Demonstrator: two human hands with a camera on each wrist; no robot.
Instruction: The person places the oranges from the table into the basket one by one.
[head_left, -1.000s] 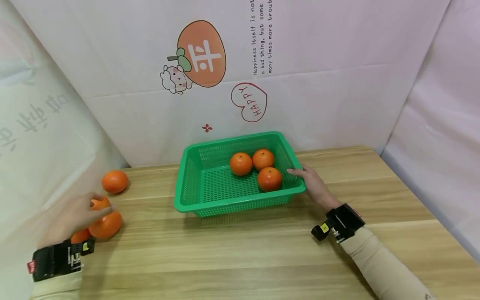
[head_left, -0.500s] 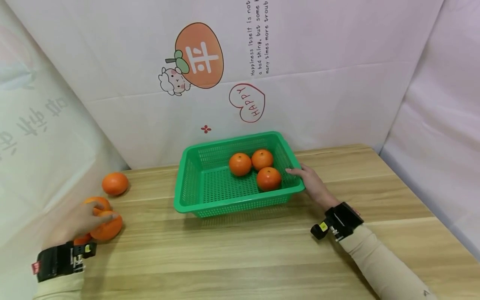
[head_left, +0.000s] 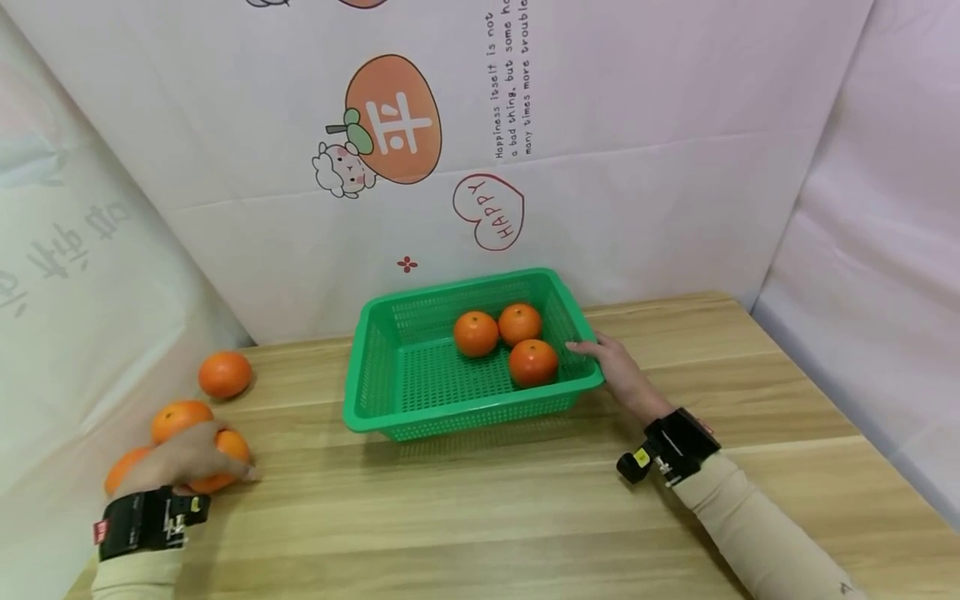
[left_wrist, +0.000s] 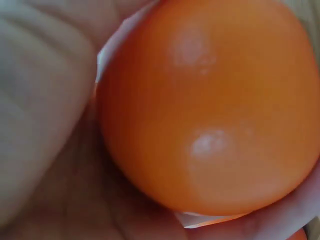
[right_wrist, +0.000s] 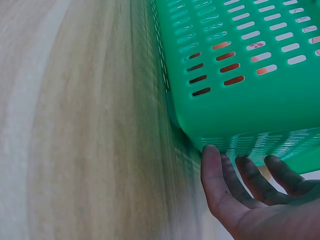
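My left hand (head_left: 191,457) curls around an orange (head_left: 234,447) at the left end of the table. In the left wrist view that orange (left_wrist: 210,110) fills most of the picture, with the thumb on one side and a finger along the other. The right hand (head_left: 624,372) grips the right end of a green plastic basket (head_left: 487,406), its thumb over the rim. Seen from the right wrist, fingertips (right_wrist: 211,157) rest against the basket's outer wall (right_wrist: 240,110). Inside the basket, three oranges (head_left: 534,363) sit together toward the right.
Beside the left hand lie two more oranges (head_left: 182,417), one partly hidden by it, and another orange (head_left: 225,374) lies farther back. Printed white cloth (head_left: 630,192) hangs behind the wooden table (head_left: 450,525) and along both sides.
My left hand has come down and to the right, from over the group of oranges onto the nearest one. The right hand stays on the basket. The head view has shifted slightly.
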